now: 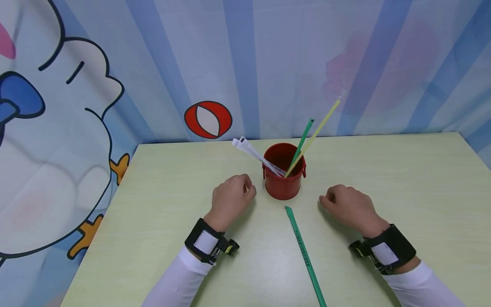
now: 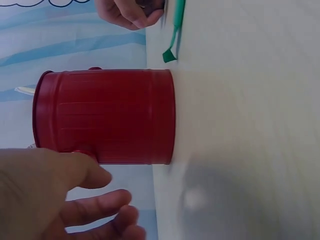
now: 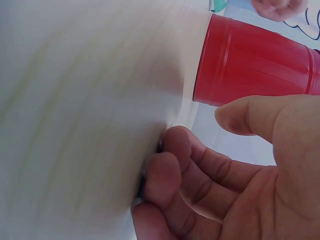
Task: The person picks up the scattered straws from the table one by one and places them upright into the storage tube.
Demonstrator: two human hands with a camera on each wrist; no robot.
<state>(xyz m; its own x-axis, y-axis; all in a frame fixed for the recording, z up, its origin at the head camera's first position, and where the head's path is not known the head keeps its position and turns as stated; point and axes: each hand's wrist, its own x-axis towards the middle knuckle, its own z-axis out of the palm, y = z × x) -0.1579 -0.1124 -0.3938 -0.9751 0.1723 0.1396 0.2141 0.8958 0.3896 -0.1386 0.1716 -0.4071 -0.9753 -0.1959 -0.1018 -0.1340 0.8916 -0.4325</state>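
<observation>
A red bucket stands upright between the two hands. Leaning out of it are white paper-wrapped straws, a green straw and a yellow straw. Another green straw lies on the table in front of the bucket. The left hand is just left of the bucket, its fingers loosely curled with nothing in them. In the left wrist view its thumb overlaps the bucket; contact cannot be told. To the right, the right hand rests loosely curled at the tabletop, holding nothing.
The pale wooden table runs back to a blue striped cloth with cartoon prints. A camera on a black band sits on the left wrist, and another black band is on the right wrist.
</observation>
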